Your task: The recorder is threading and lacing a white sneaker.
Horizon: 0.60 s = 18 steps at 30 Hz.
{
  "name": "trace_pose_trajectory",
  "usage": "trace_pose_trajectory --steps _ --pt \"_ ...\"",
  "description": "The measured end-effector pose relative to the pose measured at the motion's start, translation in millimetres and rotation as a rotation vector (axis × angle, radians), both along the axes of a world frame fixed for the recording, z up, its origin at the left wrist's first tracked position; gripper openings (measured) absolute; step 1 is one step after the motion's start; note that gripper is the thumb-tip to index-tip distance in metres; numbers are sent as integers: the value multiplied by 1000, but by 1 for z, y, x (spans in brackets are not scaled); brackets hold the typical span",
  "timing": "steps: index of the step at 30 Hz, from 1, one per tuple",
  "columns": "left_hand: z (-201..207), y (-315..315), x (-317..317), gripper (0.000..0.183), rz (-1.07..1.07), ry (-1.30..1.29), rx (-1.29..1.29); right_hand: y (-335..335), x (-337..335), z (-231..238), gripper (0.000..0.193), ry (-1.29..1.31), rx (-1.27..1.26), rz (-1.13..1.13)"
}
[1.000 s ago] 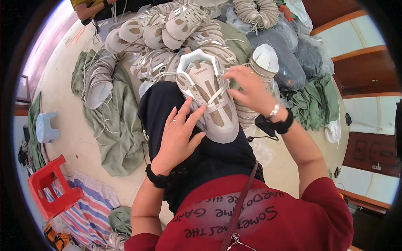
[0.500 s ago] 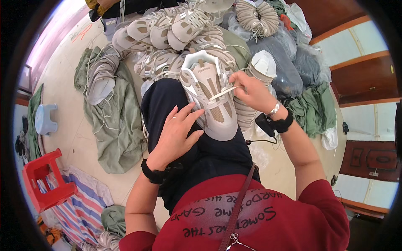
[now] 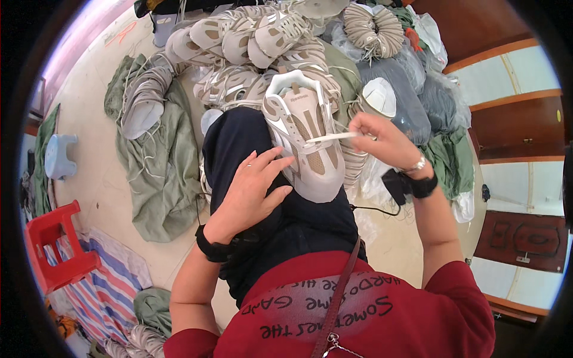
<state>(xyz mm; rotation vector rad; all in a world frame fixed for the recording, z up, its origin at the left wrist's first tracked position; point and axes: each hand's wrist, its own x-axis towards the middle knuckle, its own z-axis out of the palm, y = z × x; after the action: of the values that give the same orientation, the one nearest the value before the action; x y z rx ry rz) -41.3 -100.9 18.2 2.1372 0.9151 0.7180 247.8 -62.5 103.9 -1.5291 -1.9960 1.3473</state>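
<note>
The person's right hand (image 3: 385, 141) pinches 1 pale lace (image 3: 332, 138), stretched rightward from the beige shoe upper (image 3: 308, 128) on their lap; the left hand (image 3: 253, 186), fingers loosely spread, lies at its left edge.

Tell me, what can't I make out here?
All in the head view:
The shoe's underside: turned away, against the dark trousers.
The pulled end of the pale lace: hidden in the right hand's fingers.
The grey bag's contents: obscured by dark plastic.
The lower-left shoe pile: cut off by the bottom edge.
</note>
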Motion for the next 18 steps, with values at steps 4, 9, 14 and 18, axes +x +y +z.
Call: trace_pose_trajectory --steps 4,9,14,18 --pt "14 6 4 53 32 -97 -69 -27 -19 54 14 -64 -2 40" --pt "33 21 30 60 -43 -189 67 -53 -13 107 23 -12 383 474" --pt "37 20 71 48 -201 -192 284 -85 10 163 8 684 162 708" --pt "38 12 75 14 -492 -11 86 -109 55 190 7 1203 236 612"
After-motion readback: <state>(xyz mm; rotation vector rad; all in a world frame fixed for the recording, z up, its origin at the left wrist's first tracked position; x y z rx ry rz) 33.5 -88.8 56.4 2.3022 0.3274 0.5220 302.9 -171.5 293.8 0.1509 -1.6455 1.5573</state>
